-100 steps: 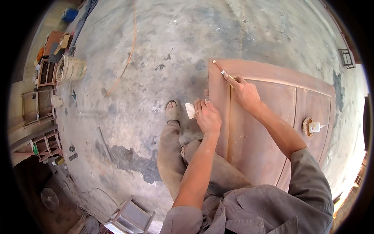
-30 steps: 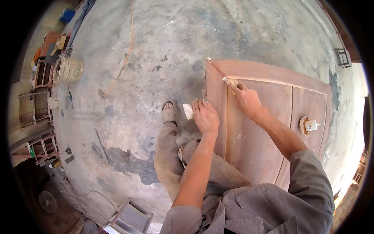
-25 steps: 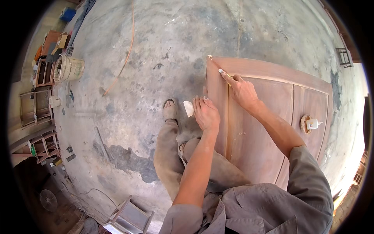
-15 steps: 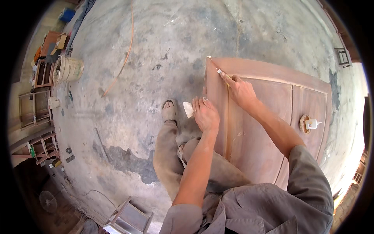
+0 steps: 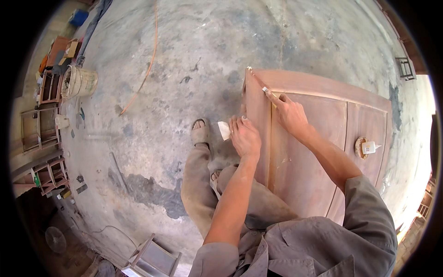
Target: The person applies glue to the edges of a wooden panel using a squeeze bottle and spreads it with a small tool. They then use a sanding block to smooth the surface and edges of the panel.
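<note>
My right hand (image 5: 292, 118) pinches a slim flat-tipped tool (image 5: 267, 91) with a yellowish handle; whether it is a small brush or a putty knife I cannot tell. Its pale tip meets the slanting corner joint of a reddish-brown wooden panel (image 5: 307, 124). White paste (image 5: 249, 69) sits at that joint's outer corner. Beside the panel's left edge, my left hand (image 5: 245, 137) is closed on a pale, stiff, paper-like piece (image 5: 224, 130), which sticks out to the left of the fingers.
A white squeeze bottle (image 5: 369, 147) lies on a round brown-rimmed dish (image 5: 360, 147) on the panel. An orange hose (image 5: 150, 69) runs over the concrete floor. At left stand a bucket (image 5: 80, 82) and wooden frames (image 5: 39, 127). A small stool-like piece (image 5: 154, 258) is at lower left.
My right hand has drawn the tool a little down and to the right along the joint, away from the corner. My left hand has stayed nearly still, holding the pale piece.
</note>
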